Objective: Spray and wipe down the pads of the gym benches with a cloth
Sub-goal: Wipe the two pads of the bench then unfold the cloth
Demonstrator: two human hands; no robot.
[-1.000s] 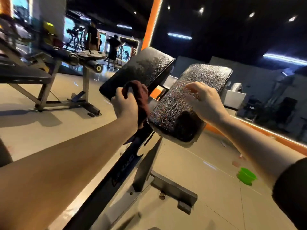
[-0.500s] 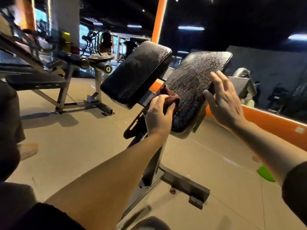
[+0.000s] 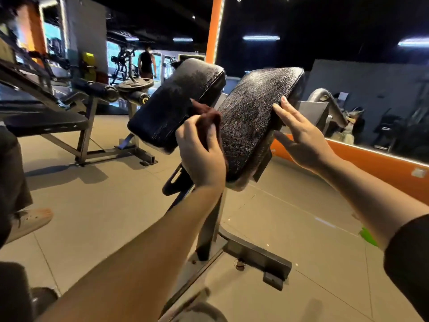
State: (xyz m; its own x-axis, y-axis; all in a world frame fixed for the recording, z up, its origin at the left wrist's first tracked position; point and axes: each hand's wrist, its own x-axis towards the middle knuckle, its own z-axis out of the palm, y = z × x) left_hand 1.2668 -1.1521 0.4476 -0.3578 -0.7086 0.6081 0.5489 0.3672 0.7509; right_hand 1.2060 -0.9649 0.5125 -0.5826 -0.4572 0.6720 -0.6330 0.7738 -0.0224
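The left hand (image 3: 202,156), gripping the cloth (image 3: 207,119), has crossed from the left pad (image 3: 176,103) onto the wet right pad (image 3: 253,117), which the open right hand (image 3: 301,138) now steadies for wiping.

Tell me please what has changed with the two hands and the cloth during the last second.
The left hand, gripping the dark red cloth, moved from the left pad across the gap to the inner edge of the right pad. The right hand slid off the right pad's face to its outer edge, fingers now straight. The cloth was never let go; both pads remain wet with spray.
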